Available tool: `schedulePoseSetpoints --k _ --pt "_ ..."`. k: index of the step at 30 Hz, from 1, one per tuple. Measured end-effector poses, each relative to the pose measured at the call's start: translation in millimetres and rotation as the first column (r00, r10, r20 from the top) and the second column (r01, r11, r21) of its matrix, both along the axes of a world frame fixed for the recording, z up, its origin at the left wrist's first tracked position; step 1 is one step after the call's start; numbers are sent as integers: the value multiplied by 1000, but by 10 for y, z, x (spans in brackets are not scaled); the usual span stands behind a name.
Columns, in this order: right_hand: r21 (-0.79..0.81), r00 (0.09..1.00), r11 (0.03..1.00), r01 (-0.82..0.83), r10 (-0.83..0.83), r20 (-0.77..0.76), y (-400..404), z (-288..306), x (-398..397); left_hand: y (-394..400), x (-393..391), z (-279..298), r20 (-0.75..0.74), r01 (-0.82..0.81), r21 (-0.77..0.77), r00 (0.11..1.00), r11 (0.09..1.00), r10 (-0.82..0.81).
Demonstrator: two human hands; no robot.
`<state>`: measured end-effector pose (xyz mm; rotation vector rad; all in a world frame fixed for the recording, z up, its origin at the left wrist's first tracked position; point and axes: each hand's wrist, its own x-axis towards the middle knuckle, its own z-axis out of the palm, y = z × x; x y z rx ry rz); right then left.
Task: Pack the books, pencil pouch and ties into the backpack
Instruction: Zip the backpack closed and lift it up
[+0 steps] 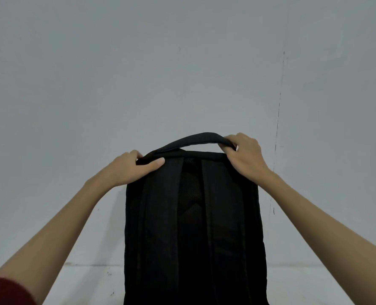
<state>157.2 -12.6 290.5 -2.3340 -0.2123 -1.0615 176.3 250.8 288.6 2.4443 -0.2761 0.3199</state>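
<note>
Backpack [193,227] is standing tall right in front of me, its strap side facing me and its long side going straight up. I am reaching both arms out to its top. My left hand [134,166] is pinching the top left corner, thumb in front. My right hand [246,155] is curling its fingers [228,139] around the right end of the carry handle [200,139]. Both hands are sitting about equally near. I am not seeing any books, pouch or ties.

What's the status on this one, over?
Left hand and right hand grip the backpack top. Backpack upright, straps toward camera. Books, pouch, ties not in view.
</note>
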Motion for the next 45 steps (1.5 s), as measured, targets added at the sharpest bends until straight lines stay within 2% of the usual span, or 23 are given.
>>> schedulePoseSetpoints --k 2,4,6,8,10,11,14,16,19,22,24,25,26,29,30,33,34,39,45 --pt "103 996 992 -76 81 -46 -25 20 9 59 44 -100 -137 100 -142 983 985 -120" --pt "308 962 936 -172 227 -152 -93 -2 -50 98 92 -179 -134 174 -267 967 948 -215" --pt "462 919 867 -187 321 -229 -193 -115 -122 122 165 -234 -73 142 -310 982 940 -173" --pt "510 908 850 -130 309 -284 -267 -298 -147 80 249 -276 21 51 -309 999 950 -46" --pt "478 929 878 -39 208 -305 -241 -485 -94 -50 270 -325 140 11 -259 990 966 26" --pt "452 953 892 2 134 -270 -184 -536 -49 -125 271 -344 197 9 -238 980 971 39" --pt "452 999 891 37 -30 -23 18 -491 126 -261 288 -368 359 -2 -196 930 981 74" --pt "446 994 895 13 -61 94 101 -357 224 -261 323 -322 454 -26 -216 882 976 124" --pt "370 992 929 24 -68 106 88 -334 354 -218 383 -327 517 -57 -246 836 967 181" --pt "222 988 966 130 -145 51 27 -435 320 -144 310 -453 561 -75 -252 801 965 209" --pt "183 968 967 179 -206 144 5 -495 202 -105 189 -561 583 -34 -263 791 964 187" --pt "207 960 962 176 -214 181 5 -528 124 -107 113 -608 557 -8 -283 813 959 171" --pt "235 966 957 171 -210 150 30 -549 55 -118 54 -647 491 0 -301 857 954 156" --pt "176 968 957 232 -210 -136 130 -681 -43 -226 -14 -721 284 -17 -293 953 956 104" --pt "207 968 953 222 -189 -166 154 -703 -42 -254 -13 -711 240 6 -338 968 941 80" --pt "466 991 880 92 -35 -131 173 -689 -34 -302 -6 -685 102 124 -553 991 824 -80" --pt "500 991 864 57 12 -132 179 -729 -65 -296 -21 -747 80 145 -575 989 805 -120" --pt "367 982 929 38 33 -184 149 -1161 -255 -221 -125 -1261 90 102 -496 994 862 -66" --pt "311 991 950 25 16 -131 125 -1284 -317 -224 -179 -1372 163 111 -454 986 884 -40"
